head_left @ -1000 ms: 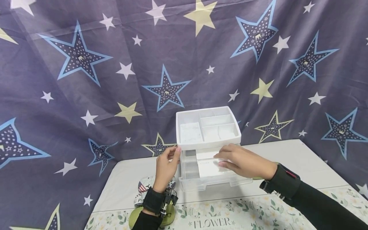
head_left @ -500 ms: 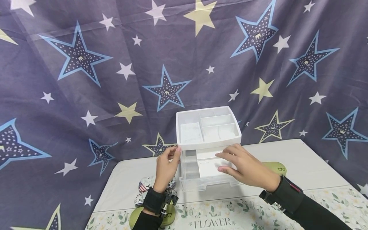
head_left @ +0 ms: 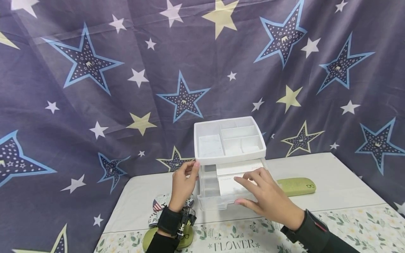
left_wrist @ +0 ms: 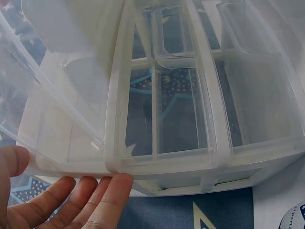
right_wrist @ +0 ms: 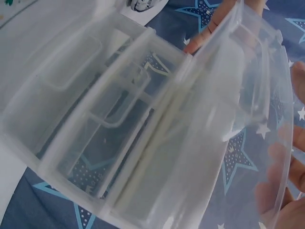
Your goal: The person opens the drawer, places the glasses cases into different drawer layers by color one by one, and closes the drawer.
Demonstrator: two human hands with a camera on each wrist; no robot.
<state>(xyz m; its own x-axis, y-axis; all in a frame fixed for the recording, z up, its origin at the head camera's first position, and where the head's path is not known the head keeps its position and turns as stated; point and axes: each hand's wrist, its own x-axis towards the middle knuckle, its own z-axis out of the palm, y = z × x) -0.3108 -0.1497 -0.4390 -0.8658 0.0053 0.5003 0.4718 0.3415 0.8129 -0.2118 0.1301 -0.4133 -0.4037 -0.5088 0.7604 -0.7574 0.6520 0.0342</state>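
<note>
A white and clear plastic drawer organizer (head_left: 230, 160) stands at the table's back middle, its top divided into compartments. Its upper clear drawer (head_left: 211, 203) is pulled out, holding two flat white boxes, a front box (head_left: 227, 188) and a rear box (head_left: 232, 168). My left hand (head_left: 183, 182) holds the organizer's front left corner; in the left wrist view its fingertips (left_wrist: 121, 183) touch the frame's outer side. My right hand (head_left: 269, 200), fingers spread, hovers over the drawer's front right. The right wrist view shows its fingers (right_wrist: 298, 174) close to the clear drawer front.
A green glasses case (head_left: 297, 186) lies right of the organizer, and another green case (head_left: 188, 237) sits partly under my left wrist. Black-and-white printed cases (head_left: 158, 203) lie beside it. A starry curtain (head_left: 142, 88) hangs behind the table with its flowered mat (head_left: 234, 232).
My right hand has moved from the white boxes forward to the drawer's front, fingers spreading. The right green glasses case has come into sight. My left hand stays put.
</note>
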